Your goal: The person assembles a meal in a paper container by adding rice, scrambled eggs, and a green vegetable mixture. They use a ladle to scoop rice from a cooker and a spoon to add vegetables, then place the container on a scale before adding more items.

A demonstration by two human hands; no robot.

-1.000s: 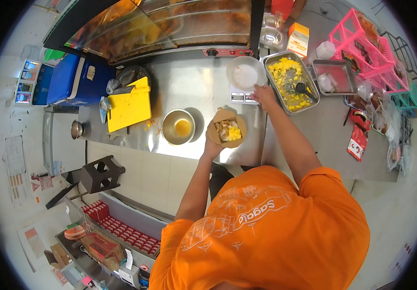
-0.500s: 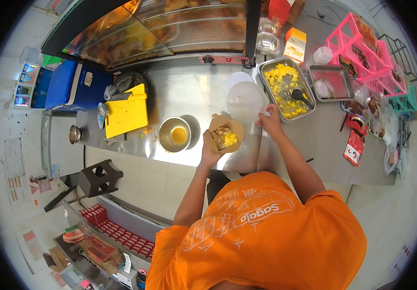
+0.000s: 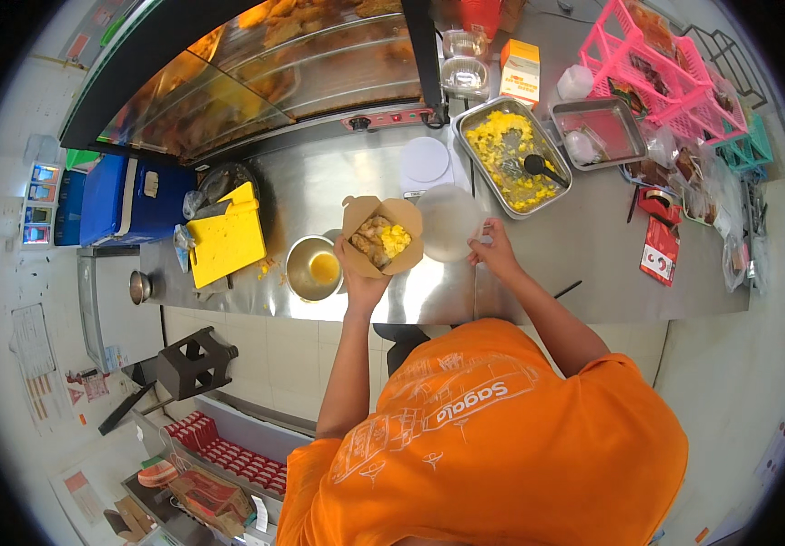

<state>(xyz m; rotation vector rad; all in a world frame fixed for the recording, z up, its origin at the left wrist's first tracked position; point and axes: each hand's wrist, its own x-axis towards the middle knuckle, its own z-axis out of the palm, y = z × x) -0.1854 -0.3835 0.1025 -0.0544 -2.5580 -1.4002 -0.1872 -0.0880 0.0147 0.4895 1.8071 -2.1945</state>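
My left hand (image 3: 362, 278) holds an open brown paper food box (image 3: 380, 235) from below, above the steel counter (image 3: 583, 264); the box contains fried pieces and yellow food. My right hand (image 3: 494, 249) grips a clear plastic bowl (image 3: 448, 221) by its rim, just right of the box. Behind the bowl lies a steel tray of yellow food (image 3: 512, 154) with a black scoop (image 3: 540, 166) in it. A round white lid (image 3: 425, 159) lies on the counter left of that tray.
A steel bowl of yellow sauce (image 3: 314, 267) and a yellow cutting board (image 3: 227, 237) sit to the left. A glass warming case (image 3: 265, 68) stands behind. A second steel tray (image 3: 602, 132), pink baskets (image 3: 661, 64) and an orange carton (image 3: 521, 72) are at the right.
My right hand drew back from the yellow food tray, took up the clear plastic bowl and brought it beside the box. My left hand has kept the box raised.
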